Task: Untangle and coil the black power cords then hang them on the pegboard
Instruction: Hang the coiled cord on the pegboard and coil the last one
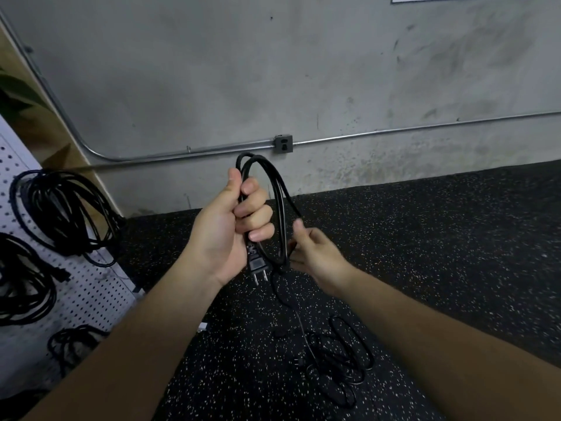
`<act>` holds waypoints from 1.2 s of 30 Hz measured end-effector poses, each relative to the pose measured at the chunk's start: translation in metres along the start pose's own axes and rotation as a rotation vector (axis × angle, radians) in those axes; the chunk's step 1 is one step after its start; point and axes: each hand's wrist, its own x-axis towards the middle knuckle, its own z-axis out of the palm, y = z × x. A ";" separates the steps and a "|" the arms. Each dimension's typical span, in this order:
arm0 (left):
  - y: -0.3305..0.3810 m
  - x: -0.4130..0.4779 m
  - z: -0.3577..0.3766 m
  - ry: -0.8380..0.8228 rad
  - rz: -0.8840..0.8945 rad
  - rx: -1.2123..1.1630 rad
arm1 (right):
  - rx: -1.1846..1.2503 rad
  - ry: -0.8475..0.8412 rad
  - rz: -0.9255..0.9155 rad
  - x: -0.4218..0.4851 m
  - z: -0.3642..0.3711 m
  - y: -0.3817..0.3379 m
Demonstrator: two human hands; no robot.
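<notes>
My left hand (233, 223) grips a black power cord (280, 192) that forms two loops above my fist. Its pronged plug (258, 267) hangs just below my palm. To the right and slightly lower, my right hand (315, 253) pinches the same cord where it leaves the loops. From there the cord drops to a tangled pile of black cords (337, 360) on the floor. The white pegboard (91, 287) leans at the left, and several coiled black cords (63, 214) hang on it.
The floor is black rubber with white speckles (455, 238). A grey concrete wall (273, 71) stands ahead, with a metal conduit and an outlet box (283, 143). A wooden panel and a plant leaf show at the far left.
</notes>
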 end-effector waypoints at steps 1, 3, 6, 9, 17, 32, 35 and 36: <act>0.002 0.001 -0.001 0.007 0.012 -0.006 | -0.064 -0.045 0.017 -0.001 0.004 0.010; 0.006 0.004 -0.006 0.014 0.034 -0.019 | -0.172 -0.142 0.046 -0.005 0.014 0.030; 0.011 0.008 -0.016 0.017 0.072 -0.024 | -0.320 -0.238 0.097 -0.013 0.026 0.047; 0.013 0.013 -0.028 0.034 0.104 0.035 | -0.391 -0.219 0.140 -0.018 0.027 0.056; 0.010 0.019 -0.059 0.184 0.141 0.400 | -0.950 -0.085 -0.192 -0.035 0.015 -0.005; -0.023 0.003 -0.021 -0.023 -0.140 0.521 | -0.661 0.101 -0.567 -0.052 -0.022 -0.079; -0.009 0.007 -0.022 -0.017 -0.110 0.258 | -0.530 -0.019 -0.448 -0.041 -0.041 -0.057; -0.003 0.008 -0.025 -0.019 -0.100 0.205 | -0.529 -0.037 -0.408 -0.038 -0.048 -0.050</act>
